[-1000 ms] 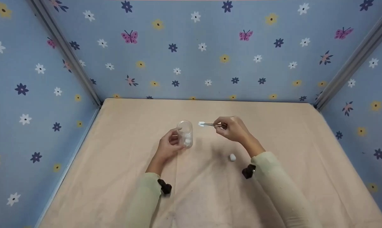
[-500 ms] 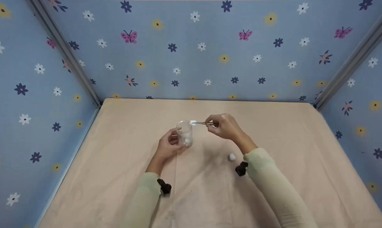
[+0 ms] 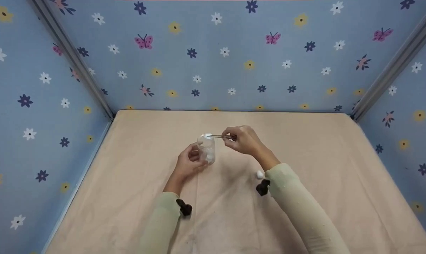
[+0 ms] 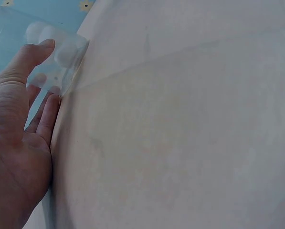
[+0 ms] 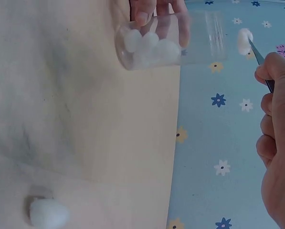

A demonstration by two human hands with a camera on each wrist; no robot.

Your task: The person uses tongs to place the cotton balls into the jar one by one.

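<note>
My left hand [image 3: 189,162] grips a clear plastic jar [image 3: 207,150] by its side, thumb on one side and fingers on the other. Several white cotton balls [image 5: 152,46] lie at the bottom of the jar. With my right hand [image 3: 244,140] I pinch a pair of metal tweezers [image 3: 217,136], which has a white cotton ball [image 5: 245,41] at its tips. That ball is just above the jar's open mouth, apart from the rim in the right wrist view. Another cotton ball [image 5: 48,213] rests on the table, near my right wrist.
A beige cloth [image 3: 128,197] with creases covers the table. Blue panels [image 3: 213,56] printed with flowers and butterflies stand behind and on both sides, with grey posts [image 3: 393,67] at the corners.
My right hand has moved left with the tweezers, bringing the held cotton ball from beside the jar to over its mouth. My left hand and the jar have stayed in place.
</note>
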